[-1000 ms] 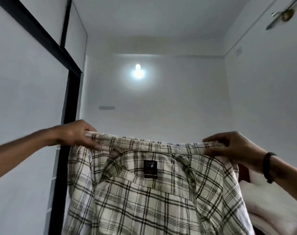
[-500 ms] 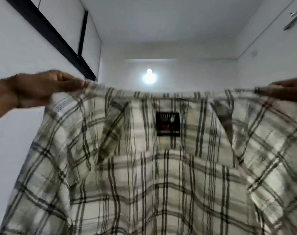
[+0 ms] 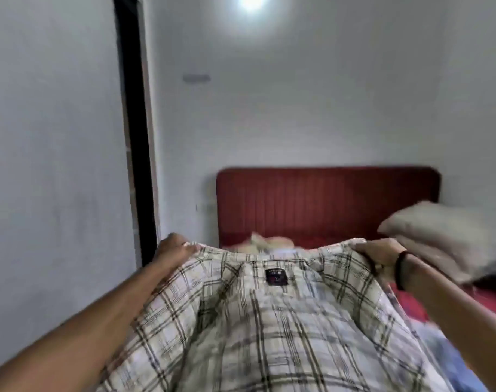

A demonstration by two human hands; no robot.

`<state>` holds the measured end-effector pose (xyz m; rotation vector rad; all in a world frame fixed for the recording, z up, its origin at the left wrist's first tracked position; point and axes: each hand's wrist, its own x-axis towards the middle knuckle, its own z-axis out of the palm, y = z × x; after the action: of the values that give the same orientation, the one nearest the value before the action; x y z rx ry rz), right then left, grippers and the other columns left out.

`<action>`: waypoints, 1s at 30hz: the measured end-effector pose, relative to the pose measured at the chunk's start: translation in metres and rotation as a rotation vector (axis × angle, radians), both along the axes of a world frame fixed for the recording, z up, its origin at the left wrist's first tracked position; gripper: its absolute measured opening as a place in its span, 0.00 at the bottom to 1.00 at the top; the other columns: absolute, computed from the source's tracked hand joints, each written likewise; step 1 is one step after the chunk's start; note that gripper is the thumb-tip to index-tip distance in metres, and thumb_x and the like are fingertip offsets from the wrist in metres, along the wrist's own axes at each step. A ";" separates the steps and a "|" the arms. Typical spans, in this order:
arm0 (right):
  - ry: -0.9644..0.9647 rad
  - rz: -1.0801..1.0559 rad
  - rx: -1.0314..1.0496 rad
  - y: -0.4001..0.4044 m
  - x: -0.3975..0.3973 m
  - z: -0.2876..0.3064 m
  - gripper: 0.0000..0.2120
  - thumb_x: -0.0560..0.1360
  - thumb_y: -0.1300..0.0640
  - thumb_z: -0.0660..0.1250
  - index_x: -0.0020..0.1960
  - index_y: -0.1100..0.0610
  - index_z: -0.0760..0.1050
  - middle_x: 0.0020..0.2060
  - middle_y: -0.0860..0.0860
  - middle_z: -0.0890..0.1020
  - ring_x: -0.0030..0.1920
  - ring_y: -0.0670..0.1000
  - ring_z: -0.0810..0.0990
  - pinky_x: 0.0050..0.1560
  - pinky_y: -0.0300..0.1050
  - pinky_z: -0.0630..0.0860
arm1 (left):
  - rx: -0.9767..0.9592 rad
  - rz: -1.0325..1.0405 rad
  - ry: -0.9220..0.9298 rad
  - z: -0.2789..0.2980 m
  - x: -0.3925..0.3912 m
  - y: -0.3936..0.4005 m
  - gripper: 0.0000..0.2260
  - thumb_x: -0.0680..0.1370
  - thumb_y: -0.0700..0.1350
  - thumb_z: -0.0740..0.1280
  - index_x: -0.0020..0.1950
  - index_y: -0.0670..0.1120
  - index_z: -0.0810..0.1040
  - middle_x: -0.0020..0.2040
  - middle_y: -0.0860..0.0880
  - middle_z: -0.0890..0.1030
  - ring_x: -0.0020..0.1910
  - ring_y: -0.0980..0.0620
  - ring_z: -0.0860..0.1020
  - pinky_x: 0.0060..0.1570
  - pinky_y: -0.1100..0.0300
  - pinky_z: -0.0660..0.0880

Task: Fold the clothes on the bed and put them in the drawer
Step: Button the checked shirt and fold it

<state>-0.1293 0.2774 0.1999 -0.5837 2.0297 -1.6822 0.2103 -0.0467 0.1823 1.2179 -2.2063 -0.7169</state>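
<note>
holding the plaid shirt (image 3: pixel 269 321) out by its shoulders, left hand (image 3: pixel 174 251) pinching the top edge at one corner, right hand (image 3: pixel 378 251) gripping the other, fingers curled into the cloth on both sides. stretched wide like that probably to flatten it and get the collar and the dark label (image 3: pixel 276 276) centred, which looks like the setup for laying it down on the bed (image 3: pixel 493 299) before the first fold. spread over the near end of the bed, out in front of the red headboard (image 3: pixel 326 202), with the lower half running off the bottom of the view, so no telling whether the hem is touching the mattress or hanging. pretty blurry all over. sleeves not really traceable, fingertips mostly buried under the fabric edge. pale pillows (image 3: pixel 444 236) stacked to the right, a bit of crumpled cloth (image 3: pixel 269 241) up by the headboard, can't say what garment. no drawer anywhere in sight. black band (image 3: pixel 400 268) on the right wrist.
</note>
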 end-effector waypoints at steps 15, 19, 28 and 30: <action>0.327 -0.088 0.520 -0.141 -0.096 -0.228 0.17 0.77 0.56 0.67 0.31 0.59 0.70 0.26 0.52 0.72 0.30 0.54 0.69 0.31 0.45 0.66 | 0.040 0.117 -0.156 -0.198 -0.103 -0.107 0.20 0.77 0.58 0.73 0.33 0.47 0.74 0.30 0.51 0.74 0.36 0.45 0.78 0.32 0.58 0.66; 0.352 -0.146 0.509 -0.186 -0.111 -0.254 0.21 0.79 0.51 0.69 0.32 0.62 0.75 0.26 0.54 0.76 0.32 0.55 0.74 0.34 0.48 0.67 | 0.069 0.234 -0.129 -0.232 -0.120 -0.141 0.15 0.76 0.60 0.73 0.41 0.48 0.83 0.37 0.49 0.83 0.40 0.44 0.82 0.37 0.56 0.76; 0.538 0.004 0.478 -0.121 0.020 -0.236 0.18 0.72 0.52 0.76 0.30 0.59 0.74 0.22 0.52 0.76 0.30 0.55 0.80 0.33 0.50 0.75 | 0.044 0.252 0.012 -0.217 -0.083 0.017 0.09 0.69 0.59 0.78 0.41 0.57 0.83 0.37 0.59 0.84 0.38 0.50 0.84 0.37 0.56 0.80; 0.494 0.072 0.437 -0.091 0.055 -0.234 0.15 0.74 0.52 0.76 0.33 0.57 0.77 0.23 0.49 0.80 0.29 0.48 0.83 0.33 0.45 0.78 | 0.052 0.224 0.001 -0.216 -0.079 0.068 0.09 0.69 0.55 0.79 0.40 0.55 0.81 0.36 0.59 0.83 0.37 0.53 0.83 0.35 0.60 0.77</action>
<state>-0.0745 0.1866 -0.0342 -0.9652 2.5766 -1.0627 0.1314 0.0214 -0.0342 1.4613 -2.0202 -0.6857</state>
